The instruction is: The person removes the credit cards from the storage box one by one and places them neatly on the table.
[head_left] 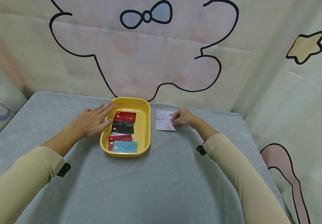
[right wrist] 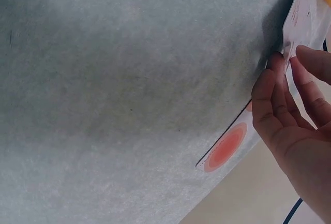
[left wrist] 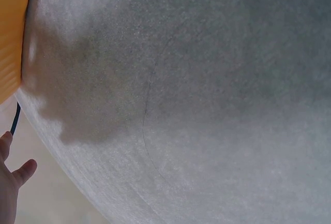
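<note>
My left hand (head_left: pixel 93 122) lies with straight fingers at the left rim of a yellow tray (head_left: pixel 143 130). Inside the tray are a red VIP card (head_left: pixel 125 116), a black card (head_left: pixel 123 128), a second red card (head_left: pixel 120 139) and a blue VIP card (head_left: pixel 125 147), with a white card mostly hidden among them. Right of the tray, my right hand (head_left: pixel 184 117) pinches the right edge of a white card (head_left: pixel 163 125). In the right wrist view this white card (right wrist: pixel 300 17) is tilted up between thumb and fingers. Just behind it lies another white card (head_left: pixel 162 114).
A grey cloth (head_left: pixel 149 186) covers the table. Its far edge meets a hanging curtain (head_left: pixel 177 62) with cartoon outlines. Another curtain (head_left: pixel 304 93) hangs along the right side. A black band (head_left: pixel 63 170) shows at the left wrist.
</note>
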`<state>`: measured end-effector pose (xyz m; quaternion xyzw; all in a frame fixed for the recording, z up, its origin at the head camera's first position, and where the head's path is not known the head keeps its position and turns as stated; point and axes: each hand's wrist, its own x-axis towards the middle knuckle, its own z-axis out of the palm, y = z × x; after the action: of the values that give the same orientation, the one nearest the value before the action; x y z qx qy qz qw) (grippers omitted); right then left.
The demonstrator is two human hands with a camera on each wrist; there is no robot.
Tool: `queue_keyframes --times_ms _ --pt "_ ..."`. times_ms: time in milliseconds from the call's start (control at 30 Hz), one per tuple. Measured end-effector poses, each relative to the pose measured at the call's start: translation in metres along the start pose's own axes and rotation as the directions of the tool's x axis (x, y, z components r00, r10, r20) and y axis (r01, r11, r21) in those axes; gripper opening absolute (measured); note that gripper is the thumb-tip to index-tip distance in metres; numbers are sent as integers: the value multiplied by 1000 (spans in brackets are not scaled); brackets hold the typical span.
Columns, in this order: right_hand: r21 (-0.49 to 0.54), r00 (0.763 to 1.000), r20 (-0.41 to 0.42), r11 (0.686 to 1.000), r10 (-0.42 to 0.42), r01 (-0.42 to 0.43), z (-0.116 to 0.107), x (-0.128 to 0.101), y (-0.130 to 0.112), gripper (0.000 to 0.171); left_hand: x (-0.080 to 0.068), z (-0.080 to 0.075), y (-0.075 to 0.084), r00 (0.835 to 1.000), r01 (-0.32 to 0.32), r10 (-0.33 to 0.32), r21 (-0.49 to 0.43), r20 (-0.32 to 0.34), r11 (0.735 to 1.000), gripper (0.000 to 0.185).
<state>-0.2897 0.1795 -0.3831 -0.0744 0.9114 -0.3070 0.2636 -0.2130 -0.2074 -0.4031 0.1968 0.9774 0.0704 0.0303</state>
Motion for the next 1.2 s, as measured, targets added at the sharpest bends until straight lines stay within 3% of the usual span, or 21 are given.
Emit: queue_keyframes --times_ms 433,600,933,1200 --pt "-7 999 -39 1000 25 -25 -2 -4 -5 23 0 -1 1 1000 -1 1 1 4 1000 73" --pt "-20 998 -55 1000 -9 7 -5 -4 -15 23 0 -1 1 1000 0 0 -1 4 1000 73" --pt "182 989 -76 973 -128 140 -5 -6 -60 33 -1 -1 1 1000 0 0 11 -2 1000 73" --pt "244 976 -91 946 -197 214 -1 -5 -89 37 0 -1 1 1000 -3 2 23 10 1000 74"
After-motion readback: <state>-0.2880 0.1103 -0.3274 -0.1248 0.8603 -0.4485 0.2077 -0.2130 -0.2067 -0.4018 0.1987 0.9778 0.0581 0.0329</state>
